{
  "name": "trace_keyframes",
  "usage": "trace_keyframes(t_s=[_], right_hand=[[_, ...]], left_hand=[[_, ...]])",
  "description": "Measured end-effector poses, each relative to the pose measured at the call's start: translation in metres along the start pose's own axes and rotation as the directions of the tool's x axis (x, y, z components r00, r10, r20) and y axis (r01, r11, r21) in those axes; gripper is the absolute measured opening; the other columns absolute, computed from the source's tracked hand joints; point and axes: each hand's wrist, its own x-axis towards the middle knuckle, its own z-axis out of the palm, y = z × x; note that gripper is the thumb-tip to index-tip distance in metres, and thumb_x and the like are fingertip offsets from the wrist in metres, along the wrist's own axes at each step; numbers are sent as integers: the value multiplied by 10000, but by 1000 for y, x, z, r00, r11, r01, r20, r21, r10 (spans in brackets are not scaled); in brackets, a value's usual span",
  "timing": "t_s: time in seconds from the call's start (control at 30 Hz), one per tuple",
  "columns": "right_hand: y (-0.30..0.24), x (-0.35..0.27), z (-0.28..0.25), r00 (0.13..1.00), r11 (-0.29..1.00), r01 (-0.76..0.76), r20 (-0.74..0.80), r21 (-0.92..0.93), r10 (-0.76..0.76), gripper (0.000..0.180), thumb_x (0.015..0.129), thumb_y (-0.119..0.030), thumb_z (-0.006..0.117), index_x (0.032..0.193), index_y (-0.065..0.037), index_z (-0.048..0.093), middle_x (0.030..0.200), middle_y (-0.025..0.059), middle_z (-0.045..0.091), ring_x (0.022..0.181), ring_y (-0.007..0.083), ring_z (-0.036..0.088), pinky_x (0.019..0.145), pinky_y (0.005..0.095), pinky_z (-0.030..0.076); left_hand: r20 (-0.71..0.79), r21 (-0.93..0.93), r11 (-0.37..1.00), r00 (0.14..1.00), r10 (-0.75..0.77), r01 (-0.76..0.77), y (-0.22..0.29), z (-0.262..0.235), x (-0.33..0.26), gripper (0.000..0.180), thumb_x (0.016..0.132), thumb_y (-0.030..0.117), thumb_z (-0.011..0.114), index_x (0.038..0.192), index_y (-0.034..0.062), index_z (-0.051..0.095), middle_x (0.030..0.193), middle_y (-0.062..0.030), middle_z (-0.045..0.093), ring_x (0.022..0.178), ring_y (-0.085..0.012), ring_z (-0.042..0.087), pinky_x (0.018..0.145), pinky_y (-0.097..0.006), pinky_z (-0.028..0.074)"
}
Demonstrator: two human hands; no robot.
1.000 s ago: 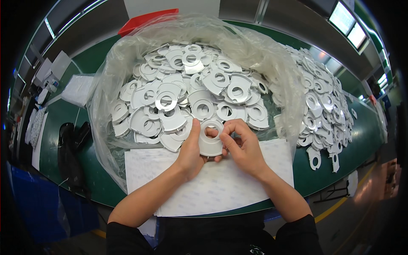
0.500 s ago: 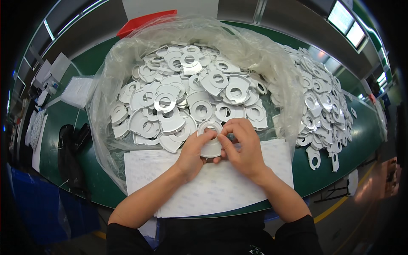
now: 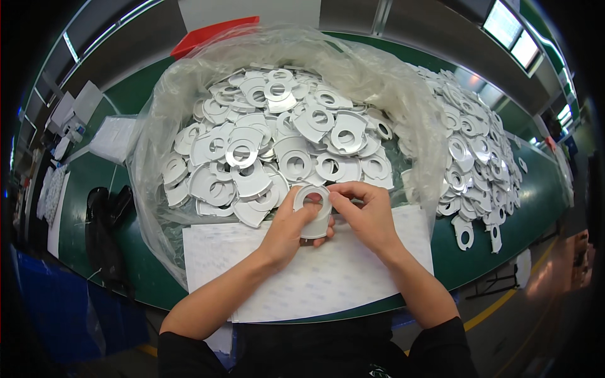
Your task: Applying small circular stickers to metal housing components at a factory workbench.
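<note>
A pale grey-white plastic plate with a round hole (image 3: 314, 228) is held between my hands, above the near edge of the pile. My left hand (image 3: 283, 234) grips its left side, the thumb lying by the hole and fingers curled underneath. With thumb and index finger, my right hand (image 3: 367, 217) pinches the plate's upper right rim; its other fingers are curled in. Below my hands lie white printed sheets (image 3: 343, 285). Just beyond, many similar plates (image 3: 252, 181) are heaped in a clear plastic bag (image 3: 151, 170).
A second heap of plates (image 3: 469, 148) spreads over the green table (image 3: 463, 268) at the right. Behind the bag is a red bin (image 3: 214, 34). On the left lie a black cloth-like item (image 3: 104, 233) and a white plastic-wrapped packet (image 3: 113, 137).
The plate has moved slightly toward me and tilted, so its hole shows more openly. My right hand has shifted a little along its rim to the upper right.
</note>
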Motion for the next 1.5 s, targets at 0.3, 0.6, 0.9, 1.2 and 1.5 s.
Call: trace_keyframes(t_s=[0.3,0.6,0.9,1.2,1.5], right_hand=[[1,2,-3,997,988,-35,-75,-148,24,176,779,-136,689,751,33,649,634,26,618,555,42,543,500,193,430],[-7,-4,5,962,725,94,-125,-682,-242,433,651,-387,775,577,-49,513,527,43,544,442,180,507,403,305,374],[-12,-5,-9,993,848,114,87,-517,-81,345,712,-326,745,713,-15,597,595,70,576,527,209,557,521,299,435],[5,-2,-14,996,982,-19,83,-188,35,188,828,-171,632,770,4,598,636,34,583,542,85,519,500,241,405],[-34,20,-97,887,674,377,-457,636,-65,292,941,-309,537,1065,-46,563,980,12,587,752,41,497,543,143,410]], left_hand=[[103,152,988,995,-5,-11,-1,-1,-2,426,977,449,326,1175,72,341,867,-93,577,716,-127,585,536,-220,426],[190,210,978,981,-36,-5,0,-3,1,656,918,646,146,1240,101,318,887,-90,572,728,-140,595,520,-229,441],[175,39,993,977,-119,114,4,-12,9,752,876,706,115,1217,73,338,845,-128,576,633,-198,612,434,-260,434],[249,8,974,943,-223,228,20,-9,3,738,887,694,169,1217,73,394,815,-127,594,640,-215,616,445,-264,452],[-32,856,409,755,655,-318,80,-47,-4,430,835,250,650,1153,0,502,1051,-121,573,978,-236,557,744,-353,484]])
